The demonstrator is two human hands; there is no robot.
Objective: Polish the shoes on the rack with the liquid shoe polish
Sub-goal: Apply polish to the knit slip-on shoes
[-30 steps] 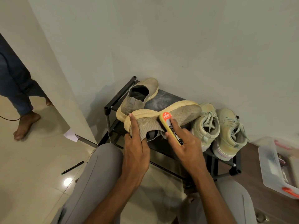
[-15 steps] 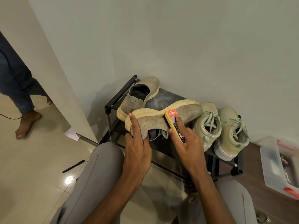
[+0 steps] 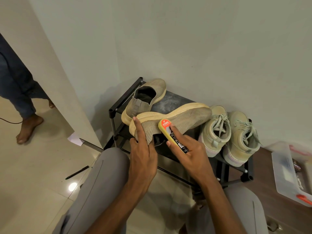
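Contact between applicator and knit is what the next stroke depends on. The left hand grips the beige slip-on shoe at its heel collar, forefinger stretched up along the cream sole edge, the other fingers curled round the collar's lower rim. It holds the shoe tipped on its side above the black shoe rack, long axis running from the heel at lower left to the toe at upper right, side panel turned toward the person.

The right hand pinches the yellow liquid polish bottle between thumb and curled fingers, forefinger laid straight along its back. The bottle's head lies against the panel just forward of the collar (whether the sponge truly presses the fabric is hard to see, as the body hides it). Most of the panel lies up and to the right of the bottle, so strokes probably run along the shoe's length toward the toe.

Its mate and a laced pair wait on the rack.
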